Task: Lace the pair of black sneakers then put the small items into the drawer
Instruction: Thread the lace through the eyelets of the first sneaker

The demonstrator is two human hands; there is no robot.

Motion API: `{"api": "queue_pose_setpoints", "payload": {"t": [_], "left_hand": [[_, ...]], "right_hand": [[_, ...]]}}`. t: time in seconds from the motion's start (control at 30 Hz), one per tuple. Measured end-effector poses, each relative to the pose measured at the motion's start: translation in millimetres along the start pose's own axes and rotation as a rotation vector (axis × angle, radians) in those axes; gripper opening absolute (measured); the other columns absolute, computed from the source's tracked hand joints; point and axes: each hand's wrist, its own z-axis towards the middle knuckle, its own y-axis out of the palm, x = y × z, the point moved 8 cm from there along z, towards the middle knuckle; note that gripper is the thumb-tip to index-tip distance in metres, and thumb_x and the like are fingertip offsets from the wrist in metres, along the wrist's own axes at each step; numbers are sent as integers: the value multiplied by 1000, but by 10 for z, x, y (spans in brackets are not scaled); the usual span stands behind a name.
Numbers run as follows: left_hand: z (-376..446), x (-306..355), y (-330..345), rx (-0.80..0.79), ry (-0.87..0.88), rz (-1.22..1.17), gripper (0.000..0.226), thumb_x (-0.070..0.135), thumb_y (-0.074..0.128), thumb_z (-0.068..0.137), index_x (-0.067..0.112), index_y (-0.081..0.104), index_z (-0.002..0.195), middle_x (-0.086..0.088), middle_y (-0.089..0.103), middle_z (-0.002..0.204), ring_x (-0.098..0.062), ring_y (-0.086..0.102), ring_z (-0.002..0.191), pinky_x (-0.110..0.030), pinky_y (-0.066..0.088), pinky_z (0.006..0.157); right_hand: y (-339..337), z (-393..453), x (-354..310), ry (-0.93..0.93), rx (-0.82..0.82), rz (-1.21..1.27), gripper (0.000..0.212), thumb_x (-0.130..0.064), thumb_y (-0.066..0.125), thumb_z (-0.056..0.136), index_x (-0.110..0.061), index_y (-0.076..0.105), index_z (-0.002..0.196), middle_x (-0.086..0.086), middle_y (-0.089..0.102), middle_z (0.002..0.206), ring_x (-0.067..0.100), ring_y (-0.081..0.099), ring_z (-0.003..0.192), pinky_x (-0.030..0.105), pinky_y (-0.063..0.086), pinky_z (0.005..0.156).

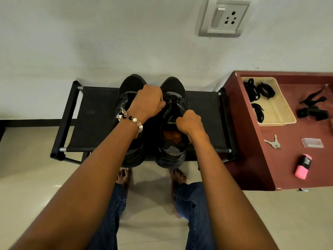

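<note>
Your left hand (148, 101) and right hand (189, 122) are both curled tight over the right sneaker (173, 123) on the rack (95, 120), apparently pinching its lace (171, 98), though black on black hides it. Your left wrist covers much of the left sneaker (132, 83). On the cabinet (252, 141) beside the rack lie a tray (281, 112), keys (273, 142) and a pink roll (303, 166).

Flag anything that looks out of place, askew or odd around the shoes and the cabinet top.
Nothing looks spilled or damaged. Both black sneakers stand side by side on the black rack, heels overhanging its front edge. The keys, clear case and pink roll lie loose on the maroon cabinet top, outside the beige tray.
</note>
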Motion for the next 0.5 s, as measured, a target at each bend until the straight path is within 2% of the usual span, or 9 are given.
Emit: {"api": "queue_pose_setpoints", "payload": {"t": [0.1, 0.17, 0.3, 0.4, 0.5], "left_hand": [[-24, -75, -10, 71, -94, -61, 32, 18, 54, 87, 3, 48, 59, -6, 41, 56, -22, 40, 50, -27, 27, 46], [-33, -147, -59, 129, -155, -157, 35, 18, 55, 84, 3, 43, 55, -5, 34, 51, -18, 29, 47, -26, 23, 43], [-21, -215, -23, 37, -174, -168, 30, 21, 58, 88, -2, 68, 73, -7, 51, 55, -20, 43, 50, -26, 34, 44], [14, -153, -40, 80, -143, -150, 32, 23, 50, 96, -2, 63, 79, -9, 52, 63, -26, 49, 64, -30, 36, 58], [50, -122, -69, 179, -119, -156, 22, 12, 47, 99, 5, 62, 84, -13, 58, 85, -28, 54, 80, -30, 36, 69]], "right_hand": [[1, -3, 7, 10, 6, 13, 16, -18, 50, 96, -11, 44, 82, 12, 48, 101, 30, 49, 91, 35, 41, 75], [1, -8, 9, 13, 10, 16, 14, -17, 49, 95, -10, 45, 85, 12, 48, 101, 30, 49, 91, 35, 40, 74], [2, -8, 9, 16, 1, 20, 10, -17, 50, 95, -9, 46, 89, 13, 50, 102, 30, 51, 91, 36, 42, 74], [-1, -2, 18, 24, -3, 13, 21, -17, 50, 95, -14, 40, 76, 12, 49, 101, 29, 50, 89, 35, 41, 72], [-2, -7, 14, 29, 1, 9, 26, -16, 50, 94, -16, 36, 73, 12, 48, 100, 28, 48, 87, 34, 39, 71]]}}
